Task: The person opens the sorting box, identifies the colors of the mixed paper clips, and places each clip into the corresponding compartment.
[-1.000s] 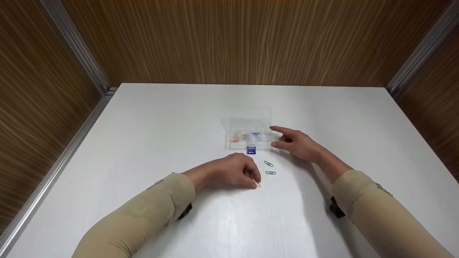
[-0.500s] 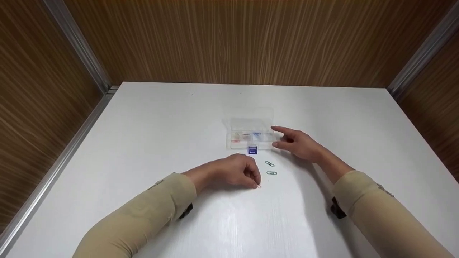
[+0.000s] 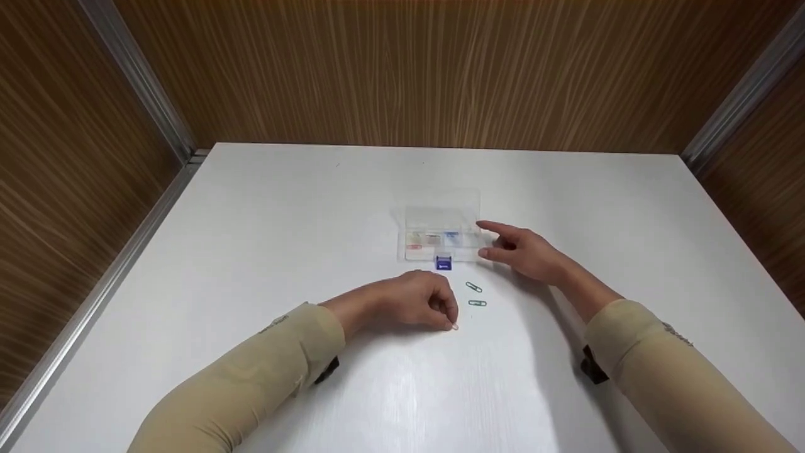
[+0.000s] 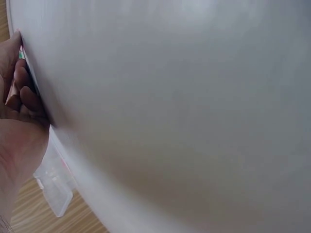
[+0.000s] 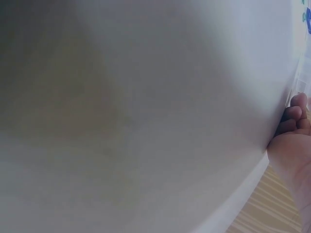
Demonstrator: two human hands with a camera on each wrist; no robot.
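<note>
1. A white tabletop [image 3: 283, 220] carried all the things, and wooden walls closed it on three sides.
2. A clear plastic box [image 3: 440, 236] with its lid open lay near the middle of the tabletop; small coloured items showed in its compartments.
3. A small blue clip [image 3: 443, 263] lay just in front of the box.
4. Two green paper clips [image 3: 475, 295] lay near each other, a little nearer to the person than the blue clip.
5. A pink paper clip [image 3: 455, 326] lay nearest to the person.

Long beige sleeves [image 3: 251, 371] cover both forearms, black straps underneath each
</note>
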